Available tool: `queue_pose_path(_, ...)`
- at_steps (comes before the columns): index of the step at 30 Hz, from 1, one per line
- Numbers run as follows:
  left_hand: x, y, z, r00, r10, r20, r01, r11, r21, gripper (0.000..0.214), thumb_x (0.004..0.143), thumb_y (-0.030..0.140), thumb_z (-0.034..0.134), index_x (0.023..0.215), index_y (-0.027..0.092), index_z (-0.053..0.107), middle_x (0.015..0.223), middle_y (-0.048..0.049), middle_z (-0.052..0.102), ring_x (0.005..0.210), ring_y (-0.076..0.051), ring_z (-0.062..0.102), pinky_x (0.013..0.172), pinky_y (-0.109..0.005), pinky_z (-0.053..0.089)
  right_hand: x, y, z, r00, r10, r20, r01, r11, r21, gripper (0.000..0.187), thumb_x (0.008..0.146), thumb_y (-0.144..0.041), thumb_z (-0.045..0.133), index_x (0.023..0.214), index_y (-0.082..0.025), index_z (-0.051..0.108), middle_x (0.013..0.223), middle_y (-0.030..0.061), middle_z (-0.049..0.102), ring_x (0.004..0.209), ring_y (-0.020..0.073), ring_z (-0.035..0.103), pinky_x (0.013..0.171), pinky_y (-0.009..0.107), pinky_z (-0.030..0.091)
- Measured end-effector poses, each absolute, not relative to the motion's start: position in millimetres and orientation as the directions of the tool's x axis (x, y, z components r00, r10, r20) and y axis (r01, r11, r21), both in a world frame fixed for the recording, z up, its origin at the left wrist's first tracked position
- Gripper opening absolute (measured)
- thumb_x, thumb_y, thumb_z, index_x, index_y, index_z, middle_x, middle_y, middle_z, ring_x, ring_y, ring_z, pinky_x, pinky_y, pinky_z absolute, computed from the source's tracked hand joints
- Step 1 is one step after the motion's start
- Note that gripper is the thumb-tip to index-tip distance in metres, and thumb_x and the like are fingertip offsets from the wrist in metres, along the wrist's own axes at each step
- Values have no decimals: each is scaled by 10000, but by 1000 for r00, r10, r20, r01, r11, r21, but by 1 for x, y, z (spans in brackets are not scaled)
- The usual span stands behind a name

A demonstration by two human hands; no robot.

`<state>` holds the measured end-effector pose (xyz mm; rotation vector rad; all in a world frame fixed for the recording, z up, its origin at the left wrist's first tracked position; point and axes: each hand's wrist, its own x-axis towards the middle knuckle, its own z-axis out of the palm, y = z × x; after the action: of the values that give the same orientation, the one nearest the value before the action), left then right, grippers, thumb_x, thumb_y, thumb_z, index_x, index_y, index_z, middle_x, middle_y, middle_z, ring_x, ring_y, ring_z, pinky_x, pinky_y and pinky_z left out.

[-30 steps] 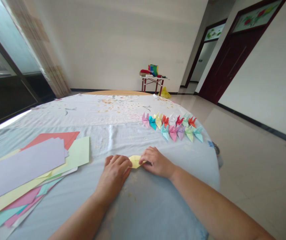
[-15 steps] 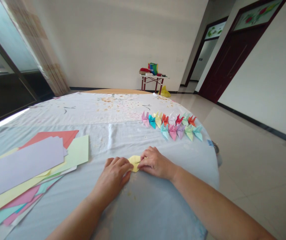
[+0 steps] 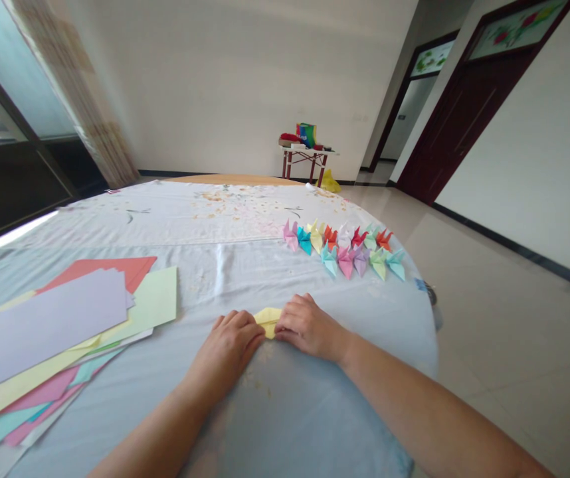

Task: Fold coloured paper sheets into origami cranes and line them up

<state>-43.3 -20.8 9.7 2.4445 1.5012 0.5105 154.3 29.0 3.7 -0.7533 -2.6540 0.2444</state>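
A small piece of folded yellow paper [image 3: 268, 320] lies on the cloth-covered table between my two hands. My left hand [image 3: 232, 345] is closed on its left side, fingers curled together at the edge. From the right, my right hand [image 3: 311, 330] pinches the other side, with thumb and fingers pressed close on the paper. A crease or slit runs across the middle of the paper. Both hands partly hide its ends. Beyond my right hand stand two rows of folded paper cranes [image 3: 345, 261] in several colours.
Loose coloured paper sheets [image 3: 46, 332] are piled at the left of the round table, which has a pale floral tablecloth [image 3: 200, 279]. Near the far wall, a small side table [image 3: 307, 153] carries a colourful bag and other items. The table's right edge curves close past the cranes.
My fingers have shifted slightly on the yellow paper, and its near edge shows less than before. The cranes and the sheets stay in place.
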Motion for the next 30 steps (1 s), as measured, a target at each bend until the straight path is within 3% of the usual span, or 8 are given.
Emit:
queue_pose_path(7,-41,-18,4,304,937,174,810,-351,470,243,858,325,384,811,222,599,845,-30,558,809,-185,506,748,-341,384,151,30,0,-717,648,258,552,753,-358,199,841,-337,505,778,-166,586,762,26,582,810,152,471,747,294,282)
queue_pose_path(30,-31,-12,-2,127,978,166,856,-192,480,187,786,312,472,674,196,566,788,-33,552,788,-199,529,698,-342,404,141,33,-5,-594,775,216,639,618,-458,198,772,-331,585,654,-172,577,682,1,601,741,138,500,700,277,283)
